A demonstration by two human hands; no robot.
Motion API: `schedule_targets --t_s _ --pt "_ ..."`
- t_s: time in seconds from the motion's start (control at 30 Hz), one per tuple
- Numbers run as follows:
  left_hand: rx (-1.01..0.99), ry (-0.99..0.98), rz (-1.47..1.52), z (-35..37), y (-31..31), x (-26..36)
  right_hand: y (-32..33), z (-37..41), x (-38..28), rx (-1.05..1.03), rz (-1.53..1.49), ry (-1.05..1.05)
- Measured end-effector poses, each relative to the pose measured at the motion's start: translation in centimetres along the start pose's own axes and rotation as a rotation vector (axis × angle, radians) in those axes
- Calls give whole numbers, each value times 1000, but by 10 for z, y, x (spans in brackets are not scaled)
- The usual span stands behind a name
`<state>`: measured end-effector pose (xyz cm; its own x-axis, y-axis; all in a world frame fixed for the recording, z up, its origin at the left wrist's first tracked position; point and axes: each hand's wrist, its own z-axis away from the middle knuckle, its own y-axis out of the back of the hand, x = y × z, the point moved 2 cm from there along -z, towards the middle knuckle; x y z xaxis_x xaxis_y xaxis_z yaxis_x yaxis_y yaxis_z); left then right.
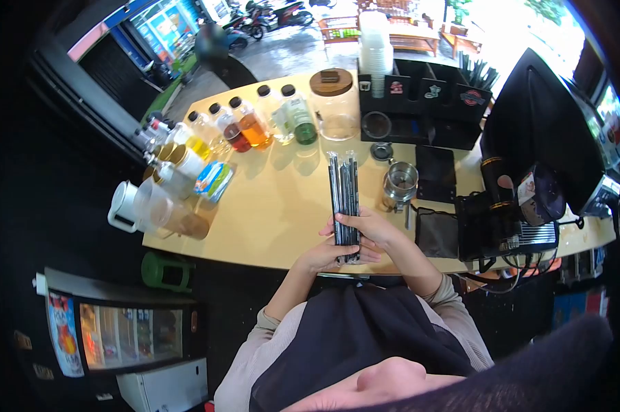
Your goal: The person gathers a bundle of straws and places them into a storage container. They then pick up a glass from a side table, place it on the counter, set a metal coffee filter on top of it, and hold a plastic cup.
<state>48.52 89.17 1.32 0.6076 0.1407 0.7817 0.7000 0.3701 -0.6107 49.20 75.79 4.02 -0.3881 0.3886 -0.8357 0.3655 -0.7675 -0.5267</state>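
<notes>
A bundle of black drinking straws (344,184), in clear plastic, stands roughly upright over the front part of the table. My left hand (329,255) is closed around its lower end, thumb across the front. Higher up, my right hand (367,228) also grips the bundle from the right side. Parts of the fingers of both hands are hidden behind the straws. Just right of the bundle sits a glass and metal pot (400,184), with a round dark lid (382,152) behind it.
Bottles of coloured liquid (253,130) line the table's (275,206) back left. Clear pitchers (179,211) stand at left. Behind are a wooden-lidded jar (337,113) and a black organizer (419,103) holding cups and straws. A black machine (509,206) and monitor (540,117) occupy the right.
</notes>
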Motion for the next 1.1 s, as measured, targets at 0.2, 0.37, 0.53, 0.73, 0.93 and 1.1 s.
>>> schedule_targets --t_s 0.2,0.37,0.53,0.73,0.93,1.1 --pt "-211 59 0 -38 16 5 23 8 -20 79 -3 127" --pt "-318 192 -32 -59 13 15 36 20 -43 265 94 275" --pt "-442 192 -50 -81 9 34 36 37 -76 389 527 331" --pt "-447 141 -78 -104 6 62 43 39 -113 408 535 322" --pt "-436 66 -157 -127 -7 87 43 46 -152 442 540 376" --pt "-213 2 -94 -150 -5 93 59 44 -174 460 526 492"
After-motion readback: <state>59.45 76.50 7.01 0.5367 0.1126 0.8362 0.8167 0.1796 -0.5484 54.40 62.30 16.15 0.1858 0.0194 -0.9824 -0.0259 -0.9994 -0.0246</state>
